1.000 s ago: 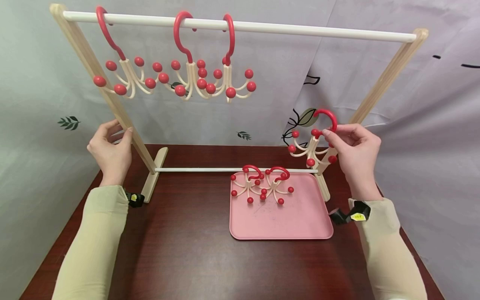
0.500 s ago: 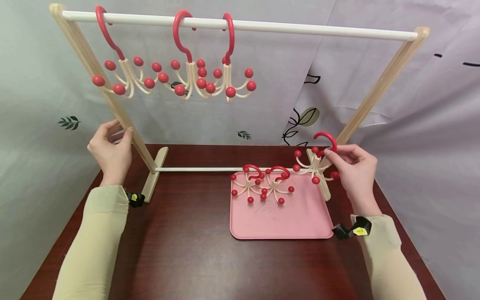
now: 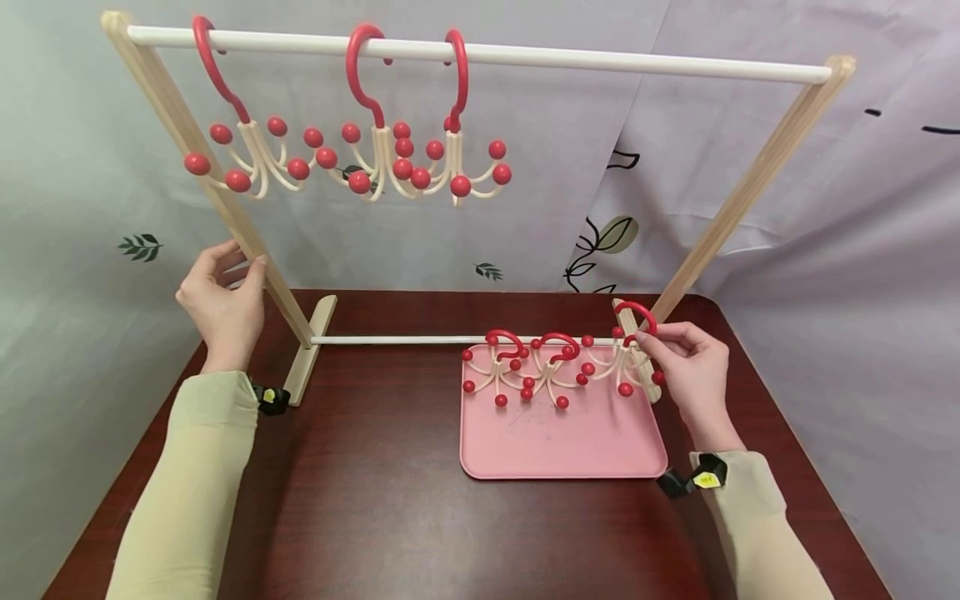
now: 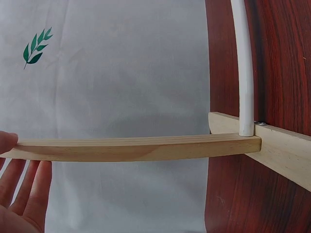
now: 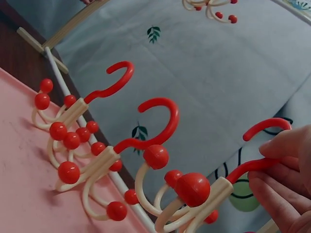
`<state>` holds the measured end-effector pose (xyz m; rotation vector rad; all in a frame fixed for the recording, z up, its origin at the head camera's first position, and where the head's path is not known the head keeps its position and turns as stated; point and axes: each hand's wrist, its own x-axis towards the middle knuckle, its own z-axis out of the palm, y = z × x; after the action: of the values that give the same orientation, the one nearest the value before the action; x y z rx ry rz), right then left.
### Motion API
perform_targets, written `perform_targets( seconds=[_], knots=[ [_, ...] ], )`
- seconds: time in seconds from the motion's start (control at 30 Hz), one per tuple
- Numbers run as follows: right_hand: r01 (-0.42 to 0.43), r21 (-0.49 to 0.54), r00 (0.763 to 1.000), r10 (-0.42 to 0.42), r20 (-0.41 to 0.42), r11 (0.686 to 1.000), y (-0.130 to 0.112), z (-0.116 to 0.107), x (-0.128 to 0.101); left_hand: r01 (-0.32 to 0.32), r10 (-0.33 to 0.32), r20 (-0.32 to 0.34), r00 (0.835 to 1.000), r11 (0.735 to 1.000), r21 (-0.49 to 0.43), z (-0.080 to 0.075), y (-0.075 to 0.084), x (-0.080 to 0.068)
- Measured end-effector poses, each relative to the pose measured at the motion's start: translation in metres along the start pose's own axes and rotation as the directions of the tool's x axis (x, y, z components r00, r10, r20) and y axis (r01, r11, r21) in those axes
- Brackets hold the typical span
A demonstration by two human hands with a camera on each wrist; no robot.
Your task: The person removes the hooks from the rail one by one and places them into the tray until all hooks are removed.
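Observation:
My right hand (image 3: 692,375) pinches the red hook of a multi-arm hanger (image 5: 214,199), its cream arms tipped with red balls, at the right rear of the pink tray (image 3: 570,454). Whether its arms touch the tray I cannot tell. Beside it, two similar hangers, a left one (image 3: 498,371) and a middle one (image 3: 551,372), stand on the tray with hooks up. At the left, my left hand (image 3: 220,308) holds the rack's wooden post (image 4: 131,149), thumb on one side and fingers on the other.
Three more such hangers, left (image 3: 258,158), middle (image 3: 382,158) and right (image 3: 454,162), hang from the white top rod (image 3: 570,57). A lower white rod (image 3: 397,340) runs just behind the tray. Patterned cloth (image 3: 420,250) hangs behind the dark wooden table (image 3: 360,500).
The right hand has lowered the hanger from beside the rack's right post down to the tray's right rear, moving slightly left at the end. My left hand stays on the post.

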<state>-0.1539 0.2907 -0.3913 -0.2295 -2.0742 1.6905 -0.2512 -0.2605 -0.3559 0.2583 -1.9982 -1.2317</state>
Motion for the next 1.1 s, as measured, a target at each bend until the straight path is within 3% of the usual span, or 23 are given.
perform_targets(
  seconds=[0.4, 0.6, 1.1],
  knots=[
    [-0.084, 0.015, 0.996, 0.083, 0.035, 0.996, 0.026, 0.007, -0.011, 0.005, -0.005, 0.001, 1.000, 1.000, -0.012, 0.000, -0.001, -0.001],
    [-0.124, -0.028, 0.991, 0.125, 0.041, 0.992, 0.035, 0.009, -0.013, 0.004, -0.005, -0.004, 1.000, 1.000, -0.013, 0.000, -0.002, -0.001],
    [-0.118, 0.047, 0.993, 0.117, 0.020, 0.992, 0.050, 0.013, -0.010, -0.008, 0.008, -0.006, 1.000, 1.000, -0.005, 0.001, -0.001, -0.001]
  ],
)
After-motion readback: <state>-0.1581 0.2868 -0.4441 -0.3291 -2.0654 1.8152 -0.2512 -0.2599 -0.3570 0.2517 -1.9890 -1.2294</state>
